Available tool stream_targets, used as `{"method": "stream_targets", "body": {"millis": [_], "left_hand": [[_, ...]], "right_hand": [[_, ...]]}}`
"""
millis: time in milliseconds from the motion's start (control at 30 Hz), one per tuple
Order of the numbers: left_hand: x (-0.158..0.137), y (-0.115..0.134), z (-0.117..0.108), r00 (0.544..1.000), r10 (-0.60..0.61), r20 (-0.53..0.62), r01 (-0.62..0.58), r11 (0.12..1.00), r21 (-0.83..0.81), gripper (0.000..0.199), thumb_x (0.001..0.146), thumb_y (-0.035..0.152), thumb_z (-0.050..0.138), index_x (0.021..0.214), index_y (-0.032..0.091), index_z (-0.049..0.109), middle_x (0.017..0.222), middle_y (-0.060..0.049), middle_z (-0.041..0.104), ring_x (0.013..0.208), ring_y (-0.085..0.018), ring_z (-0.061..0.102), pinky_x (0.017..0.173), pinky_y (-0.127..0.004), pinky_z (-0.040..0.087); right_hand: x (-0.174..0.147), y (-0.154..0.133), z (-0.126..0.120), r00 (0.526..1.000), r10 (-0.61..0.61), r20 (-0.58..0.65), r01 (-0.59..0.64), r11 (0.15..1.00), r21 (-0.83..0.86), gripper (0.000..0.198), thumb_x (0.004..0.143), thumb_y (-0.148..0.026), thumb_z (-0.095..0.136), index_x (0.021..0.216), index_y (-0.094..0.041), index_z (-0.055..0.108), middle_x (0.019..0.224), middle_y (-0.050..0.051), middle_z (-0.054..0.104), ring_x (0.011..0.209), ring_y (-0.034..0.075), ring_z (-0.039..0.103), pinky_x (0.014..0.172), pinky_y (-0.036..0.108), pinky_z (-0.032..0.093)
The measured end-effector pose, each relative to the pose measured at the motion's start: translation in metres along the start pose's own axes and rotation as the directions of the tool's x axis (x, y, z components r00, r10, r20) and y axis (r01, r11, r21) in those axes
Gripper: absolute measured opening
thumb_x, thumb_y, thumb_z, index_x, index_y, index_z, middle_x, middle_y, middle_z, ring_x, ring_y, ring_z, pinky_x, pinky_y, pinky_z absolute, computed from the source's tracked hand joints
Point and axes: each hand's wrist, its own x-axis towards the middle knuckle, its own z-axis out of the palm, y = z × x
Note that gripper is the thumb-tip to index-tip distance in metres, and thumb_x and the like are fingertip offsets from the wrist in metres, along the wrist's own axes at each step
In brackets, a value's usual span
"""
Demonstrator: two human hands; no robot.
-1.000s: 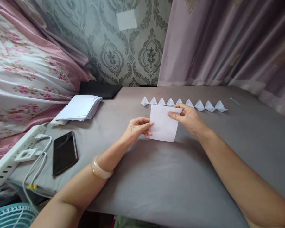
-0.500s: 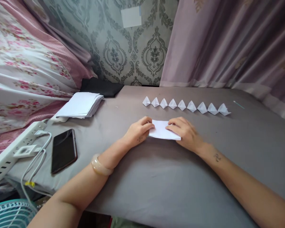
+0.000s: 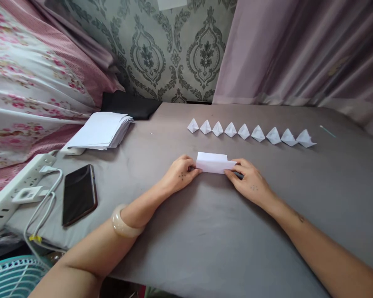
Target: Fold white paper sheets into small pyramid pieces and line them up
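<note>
The left hand (image 3: 180, 174) and right hand (image 3: 253, 182) pinch the folded paper (image 3: 213, 163) between fingers (image 3: 231, 176), with paper shapes (image 3: 244, 132) beyond it.

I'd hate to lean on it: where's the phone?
In the head view, the phone lies at the left, between the power strip and the bangle, in front of the paper stack.

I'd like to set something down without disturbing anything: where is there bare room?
The grey cloth looks bare between the held paper and the cloth's near edge, and right of the right hand, this side of the row of folded papers. The left is crowded with phone, power strip and paper stack.
</note>
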Motion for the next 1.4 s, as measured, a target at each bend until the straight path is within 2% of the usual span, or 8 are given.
{"method": "stream_targets", "body": {"millis": [67,167,467,700,800,1067,1400], "left_hand": [[0.001,0.002,0.002,0.998,-0.055,-0.028,0.054,0.998,-0.043,0.021,0.084,0.036,0.061,0.078,0.016,0.067,0.094,-0.006,0.061,0.073,-0.014,0.057,0.074,-0.029,0.047],[0.003,0.004,0.004,0.993,-0.104,-0.055,0.101,0.994,-0.049,0.028,0.088,0.037,0.055,0.075,0.016,0.066,0.090,-0.006,0.060,0.073,-0.014,0.057,0.076,-0.030,0.046],[0.012,0.002,0.015,0.981,-0.132,-0.140,0.140,0.989,0.046,0.030,0.088,0.039,0.054,0.073,0.016,0.066,0.089,-0.007,0.061,0.078,-0.019,0.059,0.077,-0.034,0.048],[0.014,0.007,0.013,0.976,-0.198,-0.095,0.206,0.974,0.090,0.028,0.089,0.038,0.054,0.074,0.016,0.064,0.094,-0.009,0.060,0.080,-0.020,0.060,0.075,-0.035,0.048],[0.014,0.008,0.013,0.977,-0.196,-0.079,0.204,0.973,0.107,0.028,0.089,0.037,0.052,0.074,0.017,0.063,0.094,-0.008,0.059,0.080,-0.019,0.059,0.074,-0.034,0.048],[0.014,0.009,0.014,0.978,-0.190,-0.087,0.202,0.964,0.171,0.031,0.093,0.034,0.043,0.076,0.016,0.062,0.095,-0.010,0.059,0.082,-0.020,0.059,0.070,-0.033,0.047],[0.015,0.009,0.012,0.979,-0.197,-0.059,0.204,0.965,0.162,0.030,0.092,0.034,0.045,0.073,0.016,0.060,0.094,-0.009,0.059,0.082,-0.020,0.058,0.069,-0.033,0.047]], "right_hand": [[0.004,0.001,0.003,0.997,0.076,-0.010,-0.075,0.997,0.011,0.028,0.087,-0.042,0.053,0.082,-0.022,0.071,0.111,0.007,0.064,0.099,0.024,0.060,0.079,0.036,0.049],[0.008,0.001,0.005,0.992,0.124,-0.026,-0.124,0.992,0.006,0.033,0.086,-0.044,0.051,0.074,-0.020,0.070,0.110,0.008,0.064,0.091,0.022,0.062,0.078,0.037,0.048],[0.013,-0.001,0.006,0.987,0.140,-0.078,-0.146,0.987,-0.066,0.032,0.082,-0.045,0.056,0.065,-0.021,0.068,0.106,0.008,0.064,0.074,0.018,0.061,0.066,0.034,0.048],[0.016,-0.001,0.006,0.981,0.173,-0.089,-0.181,0.979,-0.092,0.031,0.078,-0.046,0.060,0.061,-0.021,0.065,0.102,0.007,0.063,0.069,0.017,0.059,0.062,0.033,0.047],[0.016,0.000,0.006,0.978,0.188,-0.084,-0.197,0.975,-0.106,0.031,0.078,-0.047,0.061,0.061,-0.022,0.066,0.103,0.006,0.063,0.073,0.017,0.060,0.065,0.034,0.047],[0.017,0.001,0.005,0.978,0.197,-0.067,-0.204,0.973,-0.112,0.031,0.076,-0.049,0.064,0.061,-0.022,0.067,0.103,0.006,0.063,0.067,0.016,0.057,0.062,0.034,0.046],[0.018,0.004,0.005,0.973,0.226,-0.056,-0.231,0.966,-0.120,0.032,0.074,-0.052,0.065,0.061,-0.023,0.068,0.105,0.006,0.063,0.067,0.016,0.056,0.061,0.034,0.046]]}}
